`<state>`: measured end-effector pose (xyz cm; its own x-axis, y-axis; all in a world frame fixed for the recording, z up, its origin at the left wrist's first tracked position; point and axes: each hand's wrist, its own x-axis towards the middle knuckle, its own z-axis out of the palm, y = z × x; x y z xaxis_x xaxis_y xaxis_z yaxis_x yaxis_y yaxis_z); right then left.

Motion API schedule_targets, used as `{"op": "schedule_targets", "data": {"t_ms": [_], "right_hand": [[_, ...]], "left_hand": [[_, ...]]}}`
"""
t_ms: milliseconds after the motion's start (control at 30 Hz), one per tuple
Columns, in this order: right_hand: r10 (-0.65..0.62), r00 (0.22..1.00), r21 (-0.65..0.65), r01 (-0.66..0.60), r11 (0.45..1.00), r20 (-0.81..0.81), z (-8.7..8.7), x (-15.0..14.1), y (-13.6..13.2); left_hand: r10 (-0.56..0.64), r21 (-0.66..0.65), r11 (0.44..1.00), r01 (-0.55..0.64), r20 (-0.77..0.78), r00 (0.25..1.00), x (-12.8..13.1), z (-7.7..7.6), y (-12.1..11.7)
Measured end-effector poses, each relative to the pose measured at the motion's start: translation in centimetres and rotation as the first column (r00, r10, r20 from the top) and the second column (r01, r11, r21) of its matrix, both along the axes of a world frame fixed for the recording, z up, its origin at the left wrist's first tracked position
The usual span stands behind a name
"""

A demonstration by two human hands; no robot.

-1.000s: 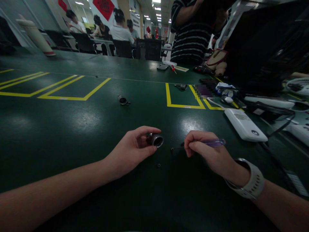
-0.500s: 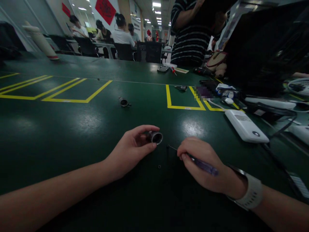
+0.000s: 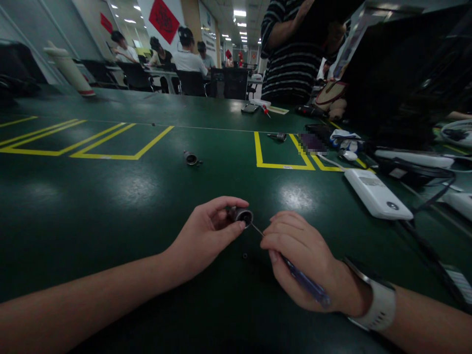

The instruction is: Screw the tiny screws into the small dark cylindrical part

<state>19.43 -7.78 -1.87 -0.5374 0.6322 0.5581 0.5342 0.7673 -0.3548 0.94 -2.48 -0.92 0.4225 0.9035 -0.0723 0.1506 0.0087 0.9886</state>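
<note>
Slippage could strike mid-frame, as our left hand [image 3: 204,228] merely pinches a grey, cup-shaped metal part [image 3: 244,215] and our right hand [image 3: 300,250] grips a slanted, purple-handled, thin-shafted driver [image 3: 307,282].

Left hand [image 3: 206,230] holds a hollow metal part [image 3: 241,215], right hand [image 3: 304,253] a screwdriver [image 3: 306,284] apparently touching it.

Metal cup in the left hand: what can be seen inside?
The right hand holds a purple-handled tool whose thin shaft reaches the mouth of the metal cup. The tip and what lies deeper cannot be made out; the thumb of the left hand covers part of the rim.
</note>
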Motion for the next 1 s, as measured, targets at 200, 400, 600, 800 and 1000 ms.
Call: {"op": "schedule_targets", "data": {"t_ms": [200,400,600,800,1000], "right_hand": [[0.012,0.999,0.022,-0.013,1.000,0.030,0.2,-0.4,0.0],[0.009,0.998,0.049,-0.012,0.999,0.054,0.5,-0.6,-0.2],[-0.013,0.998,0.027,0.012,1.000,0.054,0.5,-0.9,-0.6],[-0.113,0.944,-0.432,-0.034,0.901,-0.309,0.9,-0.2,-0.3],[-0.233,0.841,-0.791,-0.313,0.525,-0.488,0.2,0.5,0.9]], "left_hand": [[0.045,0.051,0.998,-0.043,-0.023,0.999,0.3,0.1,0.0],[0.077,0.068,0.995,-0.074,-0.039,0.996,0.4,0.0,0.0],[0.082,0.059,0.995,-0.081,-0.010,0.997,0.4,-0.2,0.0],[0.088,0.029,0.996,-0.087,-0.024,0.996,0.3,0.1,0.5],[0.105,-0.019,0.994,-0.105,-0.007,0.994,-0.3,0.5,1.0]]}}
